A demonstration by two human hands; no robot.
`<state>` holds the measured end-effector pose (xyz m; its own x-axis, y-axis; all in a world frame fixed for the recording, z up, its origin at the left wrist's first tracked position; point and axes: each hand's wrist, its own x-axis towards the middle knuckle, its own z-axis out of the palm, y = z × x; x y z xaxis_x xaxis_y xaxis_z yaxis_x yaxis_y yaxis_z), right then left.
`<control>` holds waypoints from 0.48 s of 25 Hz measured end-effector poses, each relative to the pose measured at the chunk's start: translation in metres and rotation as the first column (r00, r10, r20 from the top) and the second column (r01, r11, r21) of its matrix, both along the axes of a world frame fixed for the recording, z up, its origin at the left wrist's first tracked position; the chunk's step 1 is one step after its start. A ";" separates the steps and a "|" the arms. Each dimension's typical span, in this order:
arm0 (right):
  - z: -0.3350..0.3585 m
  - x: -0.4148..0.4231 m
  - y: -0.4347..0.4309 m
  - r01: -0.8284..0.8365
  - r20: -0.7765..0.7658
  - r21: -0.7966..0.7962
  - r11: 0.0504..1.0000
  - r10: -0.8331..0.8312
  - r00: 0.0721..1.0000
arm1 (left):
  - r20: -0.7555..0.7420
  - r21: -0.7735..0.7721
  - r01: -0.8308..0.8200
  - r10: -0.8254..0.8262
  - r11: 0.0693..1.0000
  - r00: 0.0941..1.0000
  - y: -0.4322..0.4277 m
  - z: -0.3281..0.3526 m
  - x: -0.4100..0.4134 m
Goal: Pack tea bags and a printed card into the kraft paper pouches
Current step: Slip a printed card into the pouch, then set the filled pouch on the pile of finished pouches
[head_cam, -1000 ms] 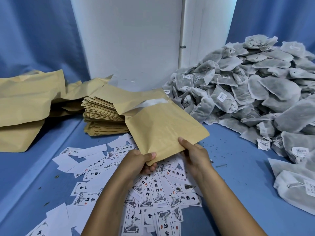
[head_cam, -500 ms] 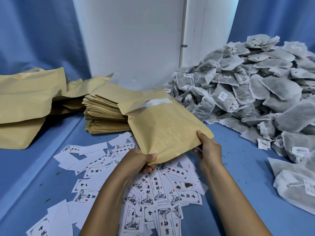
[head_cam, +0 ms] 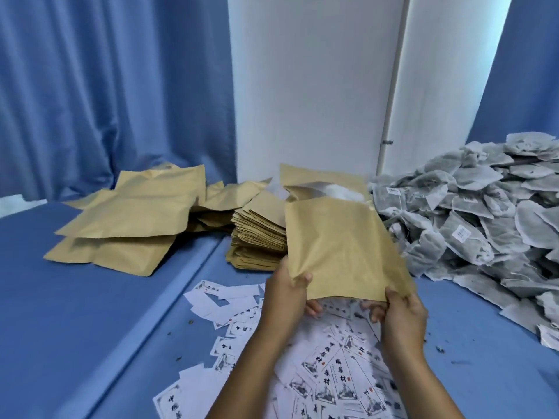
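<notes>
Head view, kraft pouch upright, mouth open

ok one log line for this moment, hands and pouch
left hand: grips pouch | right hand: grips pouch bottom | pouch: upright, mouth open | step: filling

Stack of pouches sits centre: filled pouches left of it, tea bag heap right, printed cards scattered before it, a held pouch overlapping its right edge.
</notes>
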<state>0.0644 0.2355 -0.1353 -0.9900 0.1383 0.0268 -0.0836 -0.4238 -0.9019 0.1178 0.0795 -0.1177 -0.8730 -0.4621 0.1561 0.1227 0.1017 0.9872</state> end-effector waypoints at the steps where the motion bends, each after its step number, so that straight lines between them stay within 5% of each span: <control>1: 0.004 0.008 -0.014 -0.076 -0.015 -0.068 0.995 0.075 0.997 | -0.007 -0.019 -0.067 0.067 0.998 0.998 -0.016 0.005 0.009; 5: 0.021 0.045 -0.095 -0.330 0.032 -0.161 0.930 0.339 0.940 | 0.059 -0.006 -0.311 0.311 0.950 0.949 -0.089 0.008 0.067; 12: 0.015 0.093 -0.215 -0.383 0.161 -0.246 0.890 0.428 0.889 | 0.105 0.150 -0.469 0.457 0.871 0.883 -0.185 -0.003 0.131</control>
